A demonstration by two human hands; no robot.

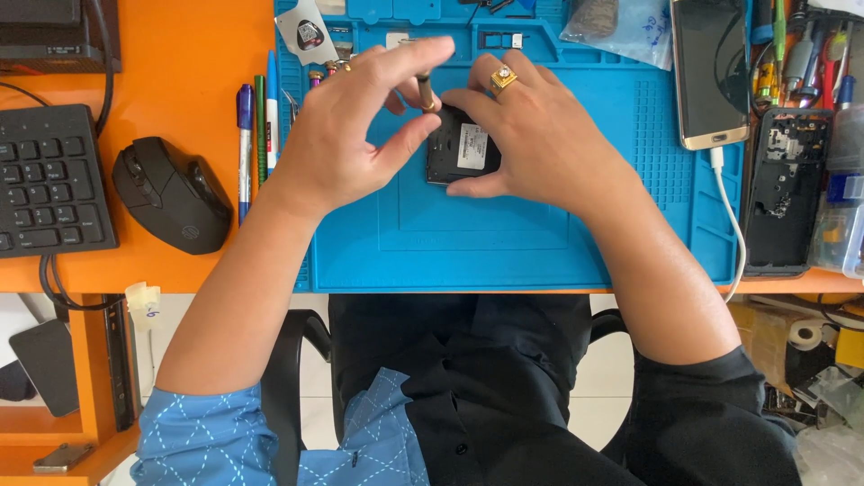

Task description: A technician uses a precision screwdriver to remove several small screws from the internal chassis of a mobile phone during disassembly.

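The left hand (346,135) is pinching a thin screwdriver (425,93) between thumb and forefinger, its other fingers spread loosely — the tool is standing upright, tip down on a small black device (463,148). The right hand (531,135) is steadying that device, fingertips curled over its top edge and thumb under its near edge. Under both hands is lying a blue mat (504,234); pens (256,135) are lying just left of the left hand's knuckles.

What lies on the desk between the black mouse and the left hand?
In the head view, a row of pens lies between the black mouse and the left hand, along the blue mat's left edge.
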